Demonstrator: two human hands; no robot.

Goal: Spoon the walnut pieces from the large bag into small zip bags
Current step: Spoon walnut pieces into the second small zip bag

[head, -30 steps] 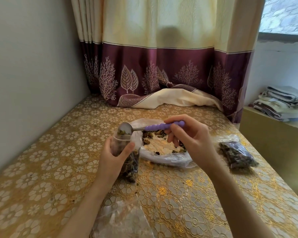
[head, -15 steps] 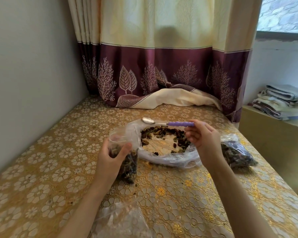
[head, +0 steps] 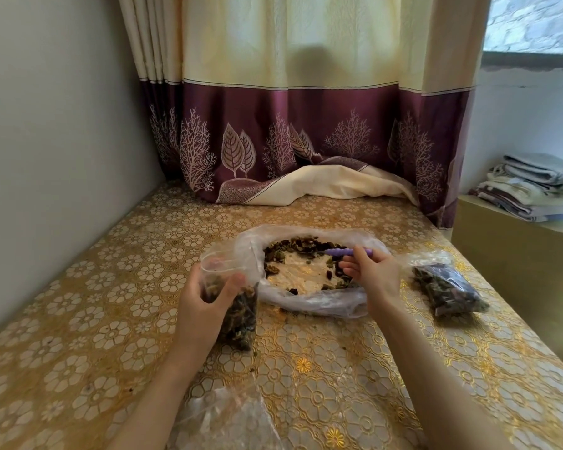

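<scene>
The large clear bag (head: 319, 300) lies open on the table, with dark walnut pieces (head: 301, 246) ringed round a bare middle. My right hand (head: 374, 276) pinches the purple handle of a spoon (head: 346, 252), whose bowl dips into the pieces at the bag's far side. My left hand (head: 205, 297) grips a small zip bag (head: 238, 315) upright, its mouth open, roughly half full of walnut pieces, just left of the large bag.
A filled small bag (head: 449, 289) lies on the right of the gold floral tablecloth (head: 322, 368). Empty clear bags (head: 228, 420) lie at the near edge. A wall runs along the left, a curtain (head: 290, 141) hangs behind, and folded cloths (head: 533, 186) are stacked on a ledge at right.
My right hand has carried the spoon from above the small bag's mouth rightward and down into the large bag. My left hand has kept the small bag upright in place.
</scene>
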